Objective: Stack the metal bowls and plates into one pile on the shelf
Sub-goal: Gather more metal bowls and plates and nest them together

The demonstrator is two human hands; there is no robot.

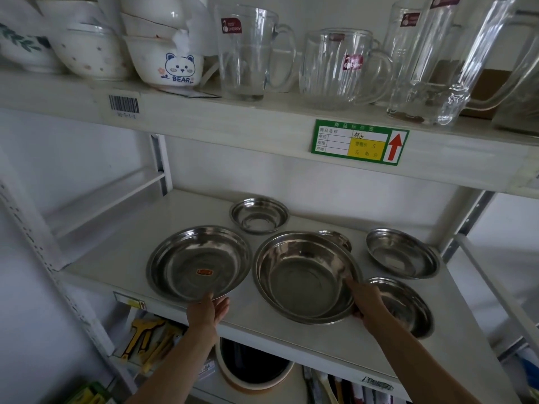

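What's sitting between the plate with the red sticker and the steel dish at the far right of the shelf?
In the head view, the large pile of nested bowls lies between the stickered plate and the far-right dish, held by the right hand.

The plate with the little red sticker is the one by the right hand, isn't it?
Not quite. In the head view the plate with the red sticker is at the left hand. The right hand holds the rim of the big middle bowl, which has no sticker.

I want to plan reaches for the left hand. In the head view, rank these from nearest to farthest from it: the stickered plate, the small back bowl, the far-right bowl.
From the left hand:
1. Stickered plate, touching the hand, front left.
2. Small back bowl, behind, mid-shelf.
3. Far-right bowl, across the shelf, right.
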